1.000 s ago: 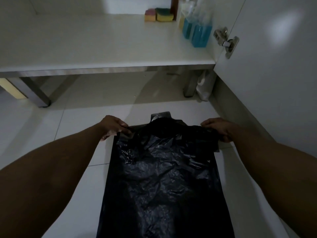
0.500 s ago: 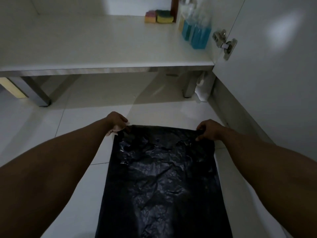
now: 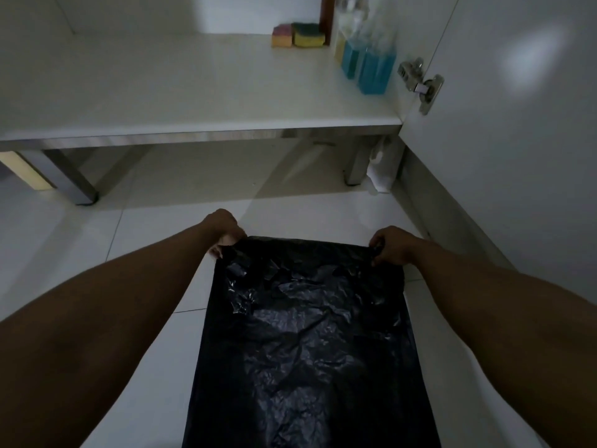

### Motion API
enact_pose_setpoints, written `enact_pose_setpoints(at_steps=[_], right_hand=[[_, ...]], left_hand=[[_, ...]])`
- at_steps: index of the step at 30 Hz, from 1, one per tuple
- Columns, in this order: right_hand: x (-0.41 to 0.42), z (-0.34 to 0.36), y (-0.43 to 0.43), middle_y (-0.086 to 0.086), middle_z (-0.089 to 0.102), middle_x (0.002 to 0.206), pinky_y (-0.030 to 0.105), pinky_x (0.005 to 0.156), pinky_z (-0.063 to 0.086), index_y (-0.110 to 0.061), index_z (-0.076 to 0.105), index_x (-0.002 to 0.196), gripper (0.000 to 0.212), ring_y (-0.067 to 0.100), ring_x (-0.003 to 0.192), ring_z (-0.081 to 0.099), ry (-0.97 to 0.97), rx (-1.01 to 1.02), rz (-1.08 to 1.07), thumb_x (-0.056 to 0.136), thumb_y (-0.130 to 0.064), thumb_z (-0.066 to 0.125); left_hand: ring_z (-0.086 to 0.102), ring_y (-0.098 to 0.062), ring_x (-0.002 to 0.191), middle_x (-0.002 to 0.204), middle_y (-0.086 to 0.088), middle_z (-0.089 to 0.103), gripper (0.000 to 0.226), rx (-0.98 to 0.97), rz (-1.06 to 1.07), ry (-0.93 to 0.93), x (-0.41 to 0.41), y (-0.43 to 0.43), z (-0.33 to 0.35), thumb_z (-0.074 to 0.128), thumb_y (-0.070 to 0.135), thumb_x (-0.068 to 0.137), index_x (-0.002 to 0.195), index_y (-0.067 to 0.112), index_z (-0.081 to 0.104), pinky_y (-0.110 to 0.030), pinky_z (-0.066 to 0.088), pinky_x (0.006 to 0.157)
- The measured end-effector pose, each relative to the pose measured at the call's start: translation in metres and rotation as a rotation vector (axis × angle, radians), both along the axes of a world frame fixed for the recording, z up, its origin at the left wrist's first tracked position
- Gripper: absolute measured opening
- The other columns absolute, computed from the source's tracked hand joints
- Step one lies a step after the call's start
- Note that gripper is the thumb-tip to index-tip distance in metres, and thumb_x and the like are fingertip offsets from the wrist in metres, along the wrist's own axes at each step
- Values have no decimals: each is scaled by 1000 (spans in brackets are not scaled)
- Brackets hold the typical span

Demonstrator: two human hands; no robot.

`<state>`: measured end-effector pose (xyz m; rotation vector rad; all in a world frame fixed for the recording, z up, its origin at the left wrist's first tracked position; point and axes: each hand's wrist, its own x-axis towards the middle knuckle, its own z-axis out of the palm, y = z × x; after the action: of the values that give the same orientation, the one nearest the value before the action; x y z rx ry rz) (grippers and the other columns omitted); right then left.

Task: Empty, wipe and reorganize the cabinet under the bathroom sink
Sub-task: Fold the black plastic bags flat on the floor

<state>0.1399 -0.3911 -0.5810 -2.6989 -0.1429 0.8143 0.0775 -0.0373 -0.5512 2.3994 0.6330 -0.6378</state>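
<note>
A black plastic bag [image 3: 307, 344] is stretched flat in front of me above the white tiled floor. My left hand [image 3: 224, 229] pinches its far left corner and my right hand [image 3: 392, 245] pinches its far right corner, so the top edge runs straight between them. Beyond the bag, the white cabinet floor [image 3: 181, 92] holds two sponges [image 3: 298, 35] at the back and two bottles of blue liquid [image 3: 371, 64] at the right side.
The open cabinet door [image 3: 517, 130] with its metal hinge [image 3: 420, 84] stands at the right. Metal legs [image 3: 69, 179] lift the cabinet off the floor. A white crumpled bag or cloth [image 3: 379, 176] lies under its right end.
The bunched, raised middle of the bag's top edge has been pulled flat. Both hands have moved slightly apart and back toward me, holding the corners.
</note>
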Motion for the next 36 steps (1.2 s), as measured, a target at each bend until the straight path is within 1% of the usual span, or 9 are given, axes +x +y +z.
enact_pose_setpoints(at_steps=[3, 6, 10, 14, 20, 23, 26, 30, 36], right_hand=[[-2, -1, 1, 6, 58, 113, 29, 82, 47, -14, 62, 111, 49, 25, 103, 57, -26, -49, 33, 69, -21, 87], [0, -7, -1, -3, 54, 107, 41, 97, 45, -32, 54, 93, 46, 24, 108, 53, -40, -141, 54, 63, -38, 88], [-2, -7, -3, -4, 54, 111, 53, 104, 34, -34, 50, 92, 43, 24, 113, 47, -40, -208, 93, 67, -44, 85], [1, -7, -2, -1, 56, 109, 54, 105, 33, -32, 54, 84, 39, 25, 112, 51, -24, -232, 119, 66, -43, 86], [7, 1, 5, 4, 60, 115, 60, 109, 24, -22, 66, 96, 32, 29, 119, 48, -65, -354, 235, 75, -43, 79], [12, 20, 10, 2, 61, 109, 54, 105, 29, -25, 63, 89, 22, 26, 114, 51, -202, -318, 230, 79, -41, 75], [21, 40, 16, 5, 62, 105, 39, 85, 35, -21, 63, 91, 12, 27, 106, 56, -445, -220, 209, 85, -30, 66], [32, 65, 32, 8, 58, 109, 53, 104, 26, -17, 56, 97, 12, 30, 113, 50, -637, -206, 145, 87, -24, 58], [5, 89, 38, 6, 58, 109, 47, 93, 30, -19, 50, 102, 18, 28, 104, 52, -876, -421, 428, 89, -28, 58]], left_hand=[[59, -31, 117, 132, -14, 58, 66, 225, -241, -47, 5, 7, -6, 76, 50, 79, 127, 8, 58, -39, 51, 95], [49, -29, 128, 141, -8, 52, 80, 149, -437, -40, 5, 5, -9, 80, 48, 76, 142, 17, 48, -40, 42, 105], [55, -28, 122, 138, -8, 55, 82, 266, -610, 65, 5, 8, -15, 89, 37, 70, 140, 17, 51, -36, 48, 99], [61, -28, 109, 127, -11, 60, 56, 352, -691, 19, 4, 7, -20, 84, 28, 77, 124, 10, 60, -32, 51, 87], [60, -23, 80, 78, 3, 57, 21, 461, -678, 17, 6, 10, -19, 78, 37, 82, 84, 21, 64, -38, 50, 72], [58, -25, 84, 84, -1, 60, 16, 559, -617, -115, 12, 17, -10, 65, 31, 92, 80, 22, 60, -42, 42, 83], [62, -27, 87, 91, -4, 64, 11, 681, -535, -301, 25, 26, 3, 61, 30, 92, 89, 20, 63, -49, 39, 94], [62, -28, 88, 89, -4, 64, 15, 742, -440, -479, 30, 40, 21, 64, 32, 88, 94, 18, 62, -49, 37, 94], [61, -26, 90, 92, -3, 64, 20, 852, -481, -473, -7, 38, 32, 63, 34, 87, 94, 20, 51, -51, 37, 97]])
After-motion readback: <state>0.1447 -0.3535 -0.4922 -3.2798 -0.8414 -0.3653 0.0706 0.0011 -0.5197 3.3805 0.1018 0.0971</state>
